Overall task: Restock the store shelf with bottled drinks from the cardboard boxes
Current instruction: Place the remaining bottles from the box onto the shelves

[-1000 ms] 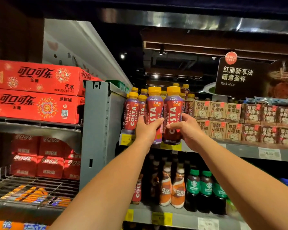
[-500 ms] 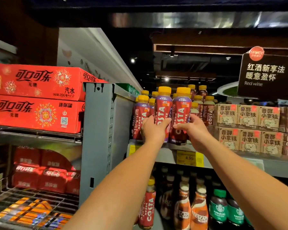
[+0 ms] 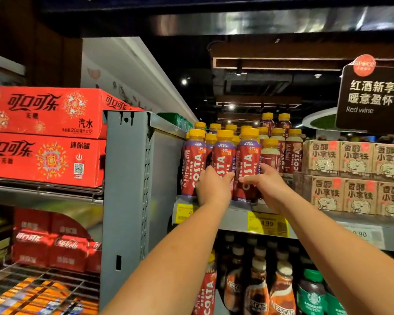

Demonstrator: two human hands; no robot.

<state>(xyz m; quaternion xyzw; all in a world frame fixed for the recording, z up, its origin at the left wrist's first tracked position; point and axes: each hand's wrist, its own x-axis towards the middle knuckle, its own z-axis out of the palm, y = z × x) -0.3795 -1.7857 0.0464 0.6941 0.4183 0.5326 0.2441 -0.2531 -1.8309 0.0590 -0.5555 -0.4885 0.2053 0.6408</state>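
Left hand [image 3: 210, 187] wrapped one upright Costa bottle [image 3: 223, 162], right hand [image 3: 263, 184] its neighbour [image 3: 247, 164]; both bases at shelf [image 3: 234, 218] lip, rows directly behind.

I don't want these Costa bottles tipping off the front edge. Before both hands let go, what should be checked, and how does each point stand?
1. Left hand grips the middle front Costa bottle: ok.
2. Right hand grips the right front Costa bottle: ok.
3. Both bottles upright, caps level with the left front bottle: ok.
4. Bottle bases fully on the shelf, not over its lip: cannot tell, the hands hide them.
5. Labels facing out: ok.
6. Room behind to push them back: cannot tell, the rear rows look crowded.
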